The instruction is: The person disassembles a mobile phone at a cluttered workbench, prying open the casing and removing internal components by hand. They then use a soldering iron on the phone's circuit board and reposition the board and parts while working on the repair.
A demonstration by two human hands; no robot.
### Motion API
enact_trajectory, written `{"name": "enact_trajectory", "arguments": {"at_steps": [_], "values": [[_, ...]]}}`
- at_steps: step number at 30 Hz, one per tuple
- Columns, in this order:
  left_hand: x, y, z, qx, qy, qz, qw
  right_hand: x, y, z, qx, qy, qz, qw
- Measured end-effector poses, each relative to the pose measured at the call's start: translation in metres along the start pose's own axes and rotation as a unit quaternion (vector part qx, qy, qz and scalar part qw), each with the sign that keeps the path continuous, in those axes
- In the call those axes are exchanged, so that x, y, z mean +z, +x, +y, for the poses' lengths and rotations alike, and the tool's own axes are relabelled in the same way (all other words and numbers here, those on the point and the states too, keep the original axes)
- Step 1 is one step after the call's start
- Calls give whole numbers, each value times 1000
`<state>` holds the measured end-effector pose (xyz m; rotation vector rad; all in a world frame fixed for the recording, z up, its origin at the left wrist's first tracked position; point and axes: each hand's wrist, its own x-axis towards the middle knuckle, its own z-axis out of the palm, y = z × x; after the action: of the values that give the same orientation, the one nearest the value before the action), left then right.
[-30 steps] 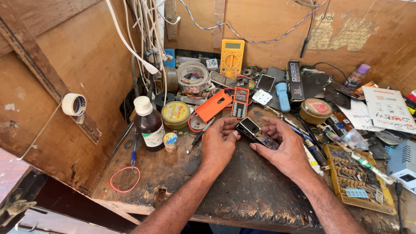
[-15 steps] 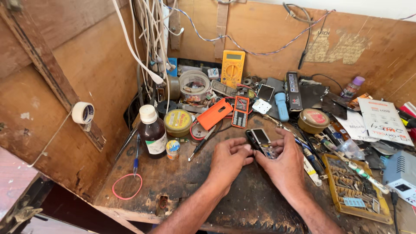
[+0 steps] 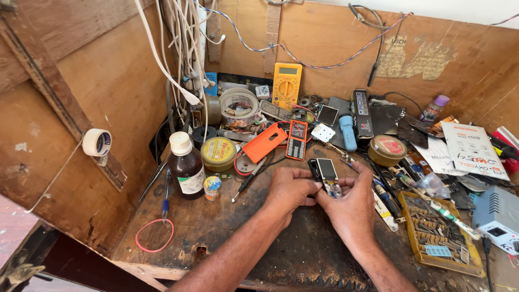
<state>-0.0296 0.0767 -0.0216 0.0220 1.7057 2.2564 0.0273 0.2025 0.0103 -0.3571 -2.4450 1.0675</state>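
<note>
Both my hands meet over the middle of a scorched wooden workbench (image 3: pixel 216 238). They hold a small opened mobile phone (image 3: pixel 326 174), black with a pale screen and a bare circuit board at its lower end. My left hand (image 3: pixel 289 192) pinches the phone's left side. My right hand (image 3: pixel 354 208) cups it from the right and below, fingers curled around the board. An orange phone cover (image 3: pixel 265 143) and a dark keypad piece (image 3: pixel 297 140) lie just beyond my hands.
A brown bottle with a white cap (image 3: pixel 185 165), a yellow tin (image 3: pixel 218 153) and a screwdriver (image 3: pixel 250 179) lie left of my hands. A yellow multimeter (image 3: pixel 287 85) leans at the back. A parts tray (image 3: pixel 438 232) sits right. A red rubber band (image 3: pixel 154 236) lies near the front edge.
The phone has turned from lying slanted to more upright between my hands. My hands have drawn closer together around it. The view has shifted slightly.
</note>
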Motion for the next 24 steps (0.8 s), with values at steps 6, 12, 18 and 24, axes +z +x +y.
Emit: {"name": "enact_trajectory", "arguments": {"at_steps": [6, 12, 18, 24], "values": [[-10, 13, -2, -15, -5, -12, 1000, 6, 0, 4, -32, 29, -32, 999], [-32, 51, -2, -26, 68, -53, 996, -11, 8, 28, -159, 85, -52, 982], [-33, 86, 7, -19, 234, -97, 967, -17, 14, 42, -137, 175, -49, 974], [-41, 76, 20, 117, 340, -38, 933, -19, 12, 42, -134, 108, -54, 984]]}}
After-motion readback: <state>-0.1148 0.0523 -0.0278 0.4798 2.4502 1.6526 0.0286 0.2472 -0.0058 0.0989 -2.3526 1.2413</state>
